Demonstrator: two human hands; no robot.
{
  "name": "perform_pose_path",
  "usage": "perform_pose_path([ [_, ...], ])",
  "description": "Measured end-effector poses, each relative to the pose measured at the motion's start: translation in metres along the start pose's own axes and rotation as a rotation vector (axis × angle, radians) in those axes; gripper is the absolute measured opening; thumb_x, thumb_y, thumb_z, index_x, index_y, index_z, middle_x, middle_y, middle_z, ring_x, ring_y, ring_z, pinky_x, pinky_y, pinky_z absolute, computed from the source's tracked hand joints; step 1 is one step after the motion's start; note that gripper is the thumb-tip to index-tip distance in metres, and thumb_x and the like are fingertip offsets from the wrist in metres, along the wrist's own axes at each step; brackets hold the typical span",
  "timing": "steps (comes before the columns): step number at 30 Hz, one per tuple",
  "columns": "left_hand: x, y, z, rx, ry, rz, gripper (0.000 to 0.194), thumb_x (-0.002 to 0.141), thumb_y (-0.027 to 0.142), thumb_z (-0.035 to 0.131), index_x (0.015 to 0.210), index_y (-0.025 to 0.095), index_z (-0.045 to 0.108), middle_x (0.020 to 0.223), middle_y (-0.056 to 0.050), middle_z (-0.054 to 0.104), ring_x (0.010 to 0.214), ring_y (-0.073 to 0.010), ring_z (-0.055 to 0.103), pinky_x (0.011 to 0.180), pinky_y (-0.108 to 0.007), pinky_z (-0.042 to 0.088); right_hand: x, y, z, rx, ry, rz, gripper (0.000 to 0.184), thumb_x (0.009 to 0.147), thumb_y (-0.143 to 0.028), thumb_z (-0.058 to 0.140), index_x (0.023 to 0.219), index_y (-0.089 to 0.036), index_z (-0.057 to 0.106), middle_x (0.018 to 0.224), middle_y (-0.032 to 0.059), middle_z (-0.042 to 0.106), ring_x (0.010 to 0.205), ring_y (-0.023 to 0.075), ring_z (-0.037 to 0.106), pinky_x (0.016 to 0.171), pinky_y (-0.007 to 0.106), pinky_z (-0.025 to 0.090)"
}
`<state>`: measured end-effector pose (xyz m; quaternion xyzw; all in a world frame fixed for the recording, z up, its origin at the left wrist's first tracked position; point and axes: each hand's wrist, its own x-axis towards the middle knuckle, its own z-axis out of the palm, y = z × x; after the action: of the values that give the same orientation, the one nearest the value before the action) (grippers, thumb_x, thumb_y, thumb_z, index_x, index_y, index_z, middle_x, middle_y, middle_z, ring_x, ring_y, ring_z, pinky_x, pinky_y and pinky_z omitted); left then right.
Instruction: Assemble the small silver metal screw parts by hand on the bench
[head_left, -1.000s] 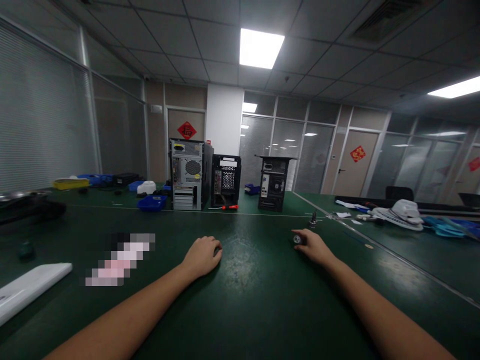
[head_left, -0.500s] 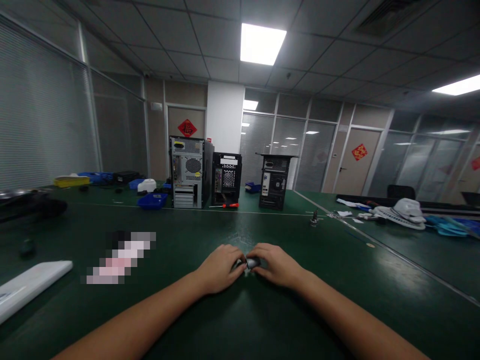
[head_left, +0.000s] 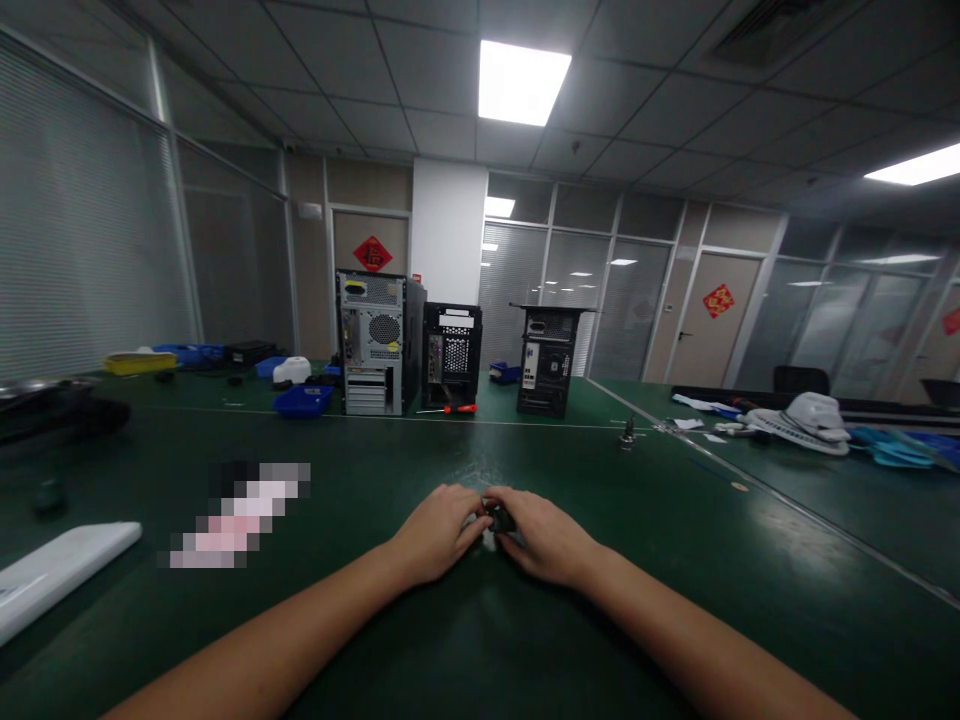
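My left hand (head_left: 441, 532) and my right hand (head_left: 546, 538) meet just above the green table (head_left: 480, 640), fingers curled inward. Between their fingertips is a small dark object (head_left: 499, 519), mostly covered by the fingers, so I cannot make out its kind. Both hands are closed at it, with thumbs on the near side and fingertips almost touching. A pale reflection shows on the tabletop just beyond the hands.
Computer cases (head_left: 379, 345) stand at the back, with a red-handled screwdriver (head_left: 459, 409) before them. A blue tray (head_left: 302, 401) is left of them. A small metal part (head_left: 627, 434) stands right. A white flat object (head_left: 67, 570) and a pixelated patch lie left.
The small object has turned between my fingers: its grey rounded side showed before, and a darker part shows now. My right fingers have shifted slightly left over it.
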<state>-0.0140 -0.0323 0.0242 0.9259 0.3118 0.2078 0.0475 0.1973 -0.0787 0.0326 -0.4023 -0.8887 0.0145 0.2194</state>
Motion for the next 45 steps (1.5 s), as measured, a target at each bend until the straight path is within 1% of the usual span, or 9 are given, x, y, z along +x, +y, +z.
perform_pose_path([
  [5,0.001,-0.001,-0.002,0.037,-0.002,-0.037,0.030,0.102,0.037,0.042,0.097,0.019,0.066,0.097,-0.007,0.068,0.093,-0.0220,0.059,0.085,-0.035,0.042,0.000,0.007,0.006,-0.006,-0.017,-0.020,0.060,0.085,-0.010,0.051,0.143,-0.019,0.037,0.133,0.0139,0.057,0.120,0.0245,0.056,0.105,0.042,0.044],
  [10,0.000,0.000,-0.001,0.001,0.019,-0.054,0.021,0.097,0.036,0.052,0.099,0.021,0.068,0.100,-0.006,0.069,0.097,-0.0228,0.060,0.088,-0.036,0.042,-0.001,0.014,0.009,0.071,0.086,0.048,0.067,0.084,-0.007,0.050,0.147,-0.021,0.030,0.122,0.0119,0.056,0.108,0.0222,0.058,0.099,0.041,0.048],
  [13,0.000,0.001,0.001,-0.032,0.020,-0.043,0.015,0.093,0.033,0.059,0.098,0.023,0.069,0.101,-0.004,0.070,0.098,-0.0224,0.061,0.089,-0.035,0.042,-0.001,0.009,0.007,0.129,0.096,0.054,0.066,0.084,-0.007,0.051,0.146,-0.022,0.032,0.117,0.0100,0.057,0.105,0.0213,0.059,0.098,0.039,0.048],
  [19,0.001,0.003,0.001,-0.099,-0.005,-0.020,0.016,0.091,0.031,0.062,0.101,0.024,0.072,0.106,-0.003,0.072,0.103,-0.0224,0.061,0.091,-0.034,0.044,0.001,-0.003,0.004,0.137,0.008,-0.037,0.067,0.078,-0.010,0.060,0.141,-0.021,0.039,0.130,0.0117,0.056,0.120,0.0245,0.054,0.106,0.040,0.043],
  [23,0.002,0.004,0.001,-0.109,-0.023,-0.005,0.017,0.092,0.034,0.060,0.099,0.026,0.074,0.105,-0.003,0.072,0.104,-0.0224,0.061,0.092,-0.035,0.044,0.004,-0.004,0.006,0.096,0.005,-0.020,0.060,0.083,-0.014,0.062,0.139,-0.023,0.041,0.126,0.0100,0.058,0.116,0.0246,0.056,0.103,0.040,0.045],
  [35,0.001,0.007,-0.003,-0.084,-0.016,0.026,0.031,0.100,0.039,0.047,0.095,0.021,0.073,0.104,-0.005,0.071,0.099,-0.0214,0.061,0.088,-0.034,0.043,0.003,-0.006,0.006,0.004,0.033,-0.010,0.037,0.089,-0.013,0.052,0.126,-0.020,0.048,0.111,0.0088,0.059,0.098,0.0216,0.057,0.089,0.037,0.047],
  [38,0.001,0.004,-0.001,-0.065,0.003,0.044,0.035,0.102,0.040,0.044,0.095,0.020,0.072,0.099,-0.005,0.071,0.096,-0.0203,0.061,0.088,-0.033,0.042,0.003,0.009,0.005,0.061,0.110,0.040,0.031,0.092,-0.016,0.048,0.123,-0.021,0.049,0.107,0.0079,0.058,0.095,0.0202,0.057,0.088,0.036,0.047],
  [40,0.000,0.001,0.000,-0.054,0.008,0.035,0.036,0.102,0.041,0.042,0.097,0.020,0.071,0.098,-0.005,0.071,0.095,-0.0200,0.061,0.087,-0.033,0.042,0.002,0.030,0.003,0.110,0.187,0.105,0.029,0.093,-0.016,0.046,0.121,-0.021,0.049,0.106,0.0071,0.058,0.094,0.0193,0.057,0.089,0.035,0.047],
  [45,-0.001,-0.007,-0.001,-0.026,0.003,0.009,0.033,0.101,0.041,0.044,0.100,0.021,0.071,0.100,-0.004,0.071,0.097,-0.0202,0.061,0.087,-0.034,0.042,-0.019,0.117,-0.009,0.108,0.352,0.332,0.022,0.090,-0.021,0.045,0.111,-0.019,0.053,0.097,0.0047,0.058,0.089,0.0192,0.057,0.085,0.035,0.046],
])
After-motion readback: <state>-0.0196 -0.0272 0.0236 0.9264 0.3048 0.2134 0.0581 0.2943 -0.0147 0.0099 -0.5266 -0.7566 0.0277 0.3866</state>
